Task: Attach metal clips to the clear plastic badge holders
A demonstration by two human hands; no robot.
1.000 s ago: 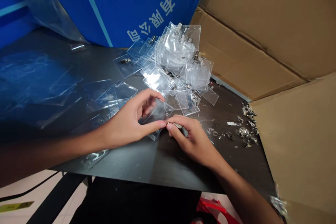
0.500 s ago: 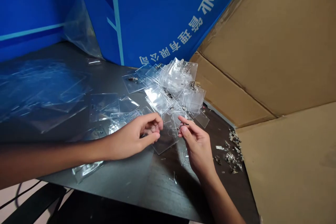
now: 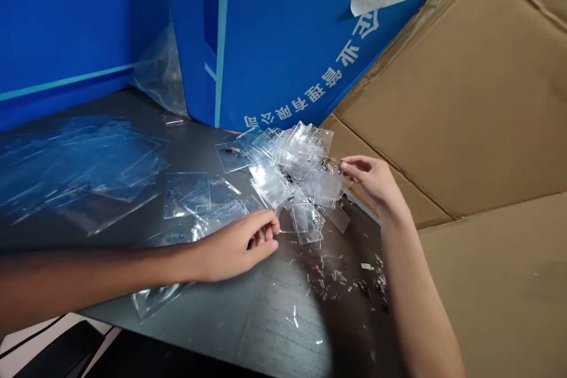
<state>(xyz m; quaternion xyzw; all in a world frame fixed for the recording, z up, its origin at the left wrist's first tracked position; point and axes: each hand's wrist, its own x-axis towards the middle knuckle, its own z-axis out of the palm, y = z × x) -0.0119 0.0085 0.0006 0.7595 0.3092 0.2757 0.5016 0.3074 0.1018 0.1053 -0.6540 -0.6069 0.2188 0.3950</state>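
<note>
Mid-frame on the counter [image 3: 199, 313], clear plastic sleeves [image 3: 305, 153], loosely heaped: likely light, bendy and slippery, best pinched at an edge. Just beside, right of centre, right hand [image 3: 374, 180] with fingertips close together, contents impossible to tell. Below centre, left hand [image 3: 245, 245], loosely curled, part open, seemingly empty.

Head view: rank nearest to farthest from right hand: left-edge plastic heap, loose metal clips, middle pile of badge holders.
1. Pile of badge holders: just left of the right hand.
2. Metal clips: table's right side, partly hidden.
3. Plastic heap: far left.
</note>
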